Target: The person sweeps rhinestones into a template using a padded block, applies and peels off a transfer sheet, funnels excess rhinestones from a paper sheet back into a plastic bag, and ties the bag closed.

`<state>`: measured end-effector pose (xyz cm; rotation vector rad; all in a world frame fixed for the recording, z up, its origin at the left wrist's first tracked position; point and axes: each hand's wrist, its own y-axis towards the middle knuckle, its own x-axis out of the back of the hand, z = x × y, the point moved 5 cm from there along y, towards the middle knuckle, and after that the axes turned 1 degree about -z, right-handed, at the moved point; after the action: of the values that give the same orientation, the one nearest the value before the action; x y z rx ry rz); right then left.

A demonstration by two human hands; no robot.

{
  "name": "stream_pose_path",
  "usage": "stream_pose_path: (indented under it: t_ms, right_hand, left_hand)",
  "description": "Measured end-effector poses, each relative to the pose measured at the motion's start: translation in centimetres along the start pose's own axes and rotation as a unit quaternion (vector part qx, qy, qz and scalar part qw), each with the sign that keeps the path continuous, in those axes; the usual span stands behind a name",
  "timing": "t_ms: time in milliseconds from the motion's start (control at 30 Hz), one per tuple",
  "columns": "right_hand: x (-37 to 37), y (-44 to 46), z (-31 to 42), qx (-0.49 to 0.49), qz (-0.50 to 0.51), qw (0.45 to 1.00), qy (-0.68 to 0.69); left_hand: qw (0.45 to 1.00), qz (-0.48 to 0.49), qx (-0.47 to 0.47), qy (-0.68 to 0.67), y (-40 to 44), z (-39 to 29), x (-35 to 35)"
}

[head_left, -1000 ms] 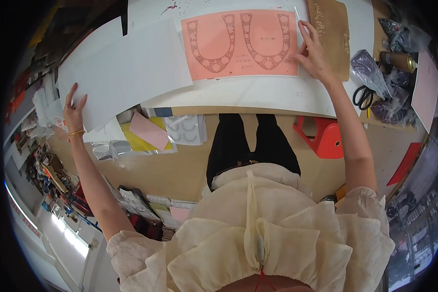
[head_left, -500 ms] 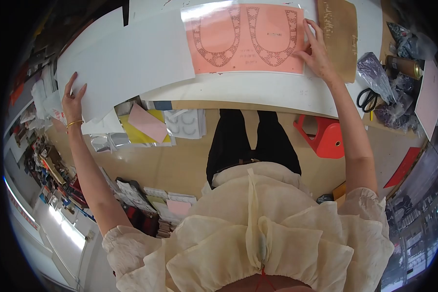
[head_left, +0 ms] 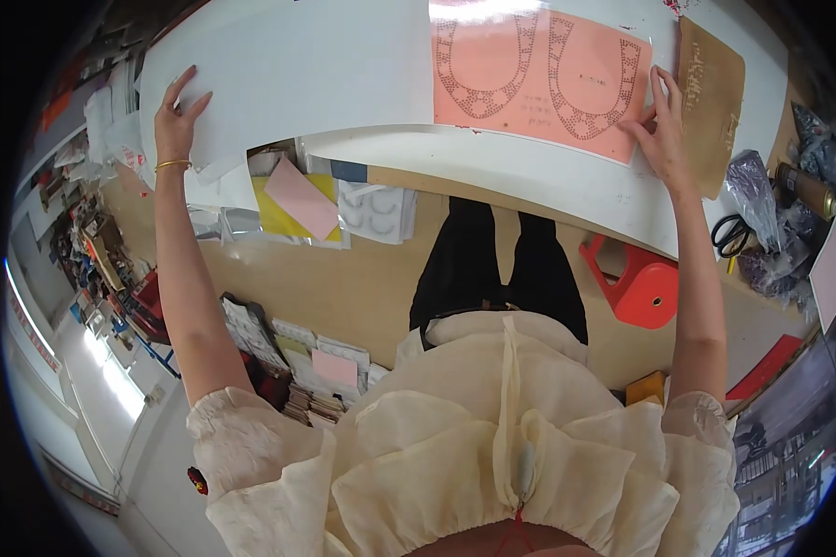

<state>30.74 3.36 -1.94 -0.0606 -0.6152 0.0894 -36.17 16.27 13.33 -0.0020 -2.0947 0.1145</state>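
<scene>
A large white sheet (head_left: pixel 316 84) covers the left part of the table. My left hand (head_left: pixel 178 116) rests at its left edge, thumb and fingers spread apart. Adjoining the white sheet on the right is a glossy pink pattern sheet (head_left: pixel 492 60) with two dotted, U-shaped collar outlines, and the light glares on its top edge. At that sheet's right edge, my right hand (head_left: pixel 661 135) touches it with the thumb and fingers apart. Whether the pink sheet lies over or under the white one's edge, I cannot tell.
Right of my right hand lies a brown paper piece (head_left: pixel 715 102) with writing. Black-handled scissors (head_left: pixel 732 236), plastic bags (head_left: pixel 752 186) and a can (head_left: pixel 803 190) crowd the right end. A red stool (head_left: pixel 646 288) stands below the table. Papers (head_left: pixel 297 200) lie under the front edge at left.
My view has shifted, so the table and both hands appear farther right. Both hands stay at the outer edges of the sheets, and my right fingers have drawn a little closer together.
</scene>
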Motion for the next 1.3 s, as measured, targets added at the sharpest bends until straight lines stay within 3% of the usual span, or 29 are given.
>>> stream_pose_path:
  t_ms: [567, 733, 933, 1067, 1133, 1233, 1300]
  right_hand:
    - [-0.4, 0.0, 0.4, -0.031, 0.015, 0.999, -0.04]
    - [-0.5, 0.2, -0.6, -0.009, 0.027, 0.997, -0.077]
    - [-0.3, 0.5, 0.7, -0.002, 0.03, 0.997, -0.073]
    - [-0.4, 0.5, 1.6, -0.034, 0.045, 0.994, -0.089]
    - [-0.4, 0.6, 1.6, -0.025, 0.038, 0.993, -0.105]
    - [-0.6, 0.5, 1.8, 0.002, 0.029, 0.988, -0.151]
    - [-0.9, 0.6, 1.7, 0.002, 0.028, 0.986, -0.163]
  left_hand:
    - [1.0, -0.007, -0.002, 0.018, -0.8, 0.5, -2.8]
    - [0.998, -0.006, -0.052, 0.029, -0.3, 1.0, -3.8]
    - [0.999, 0.009, -0.028, 0.043, -0.1, 0.5, -5.9]
    - [0.985, -0.009, -0.118, 0.122, 0.1, 1.7, -7.5]
    - [0.921, -0.102, -0.152, 0.345, -0.6, -0.4, -9.0]
    - [0.935, -0.134, -0.201, 0.261, -1.8, -5.6, -13.5]
    - [0.939, -0.108, -0.288, 0.153, -3.3, -11.7, -17.6]
